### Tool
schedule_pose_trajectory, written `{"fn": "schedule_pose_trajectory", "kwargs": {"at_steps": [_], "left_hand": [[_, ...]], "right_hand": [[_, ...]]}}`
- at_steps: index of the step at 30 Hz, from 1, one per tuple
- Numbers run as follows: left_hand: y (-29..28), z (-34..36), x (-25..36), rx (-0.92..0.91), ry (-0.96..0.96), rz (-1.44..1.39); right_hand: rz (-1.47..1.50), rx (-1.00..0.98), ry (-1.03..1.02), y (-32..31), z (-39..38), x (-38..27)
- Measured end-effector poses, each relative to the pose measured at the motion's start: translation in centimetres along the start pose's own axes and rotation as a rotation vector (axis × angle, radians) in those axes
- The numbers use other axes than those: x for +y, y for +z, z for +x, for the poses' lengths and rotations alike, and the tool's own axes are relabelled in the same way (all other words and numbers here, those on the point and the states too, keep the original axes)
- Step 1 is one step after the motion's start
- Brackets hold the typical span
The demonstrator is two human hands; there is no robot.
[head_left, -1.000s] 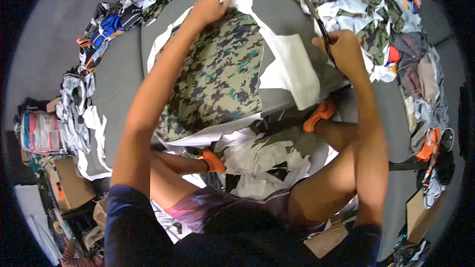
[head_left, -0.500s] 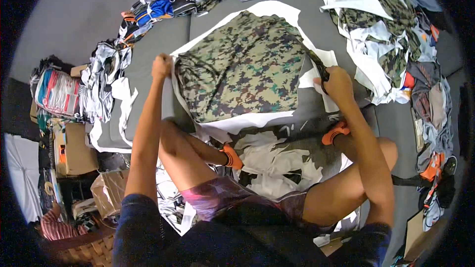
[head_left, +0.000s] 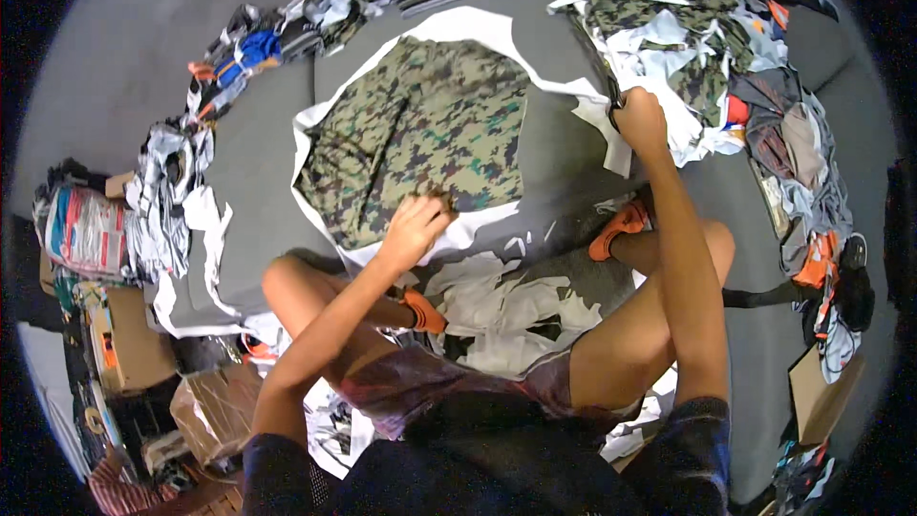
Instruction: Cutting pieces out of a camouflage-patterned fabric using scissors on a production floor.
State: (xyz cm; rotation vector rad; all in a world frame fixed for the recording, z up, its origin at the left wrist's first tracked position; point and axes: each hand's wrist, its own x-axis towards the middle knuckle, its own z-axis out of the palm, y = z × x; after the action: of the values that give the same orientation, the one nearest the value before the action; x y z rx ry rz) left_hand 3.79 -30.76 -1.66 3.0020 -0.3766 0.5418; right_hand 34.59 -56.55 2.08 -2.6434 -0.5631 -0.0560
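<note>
Head view, camouflage fabric (head_left: 454, 124), white edges (head_left: 478, 26), cushion (head_left: 564, 148) alongside

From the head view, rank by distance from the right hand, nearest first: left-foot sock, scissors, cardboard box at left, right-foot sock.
By the head view, from the right hand:
1. Scissors: held in it.
2. Right-foot sock: below the hand in the picture.
3. Left-foot sock: lower, left of centre.
4. Cardboard box: far left.
</note>
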Motion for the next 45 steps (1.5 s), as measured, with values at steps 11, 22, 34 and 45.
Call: {"fn": "schedule_pose_trajectory", "kwargs": {"at_steps": [11, 22, 34, 45], "left_hand": [[-3.4, 1.3, 4.6, -0.630, -0.069, -0.753], [-10.4, -12.9, -23.7, -0.327, -0.702, 0.175], [-13.7, -16.0, -17.6, -0.067, -0.862, -0.658], [-10.9, -2.9, -8.9, -0.145, -0.377, -0.515]], "right_hand": [[0.084, 0.009, -0.001, 1.5, -1.6, 4.9], [0.110, 0.059, -0.096, 1.3, -1.3, 3.1], [0.721, -0.129, 0.178, -0.9, -4.4, 1.0], [1.122, -0.443, 0.323, -7.6, -12.9, -4.8]]}}
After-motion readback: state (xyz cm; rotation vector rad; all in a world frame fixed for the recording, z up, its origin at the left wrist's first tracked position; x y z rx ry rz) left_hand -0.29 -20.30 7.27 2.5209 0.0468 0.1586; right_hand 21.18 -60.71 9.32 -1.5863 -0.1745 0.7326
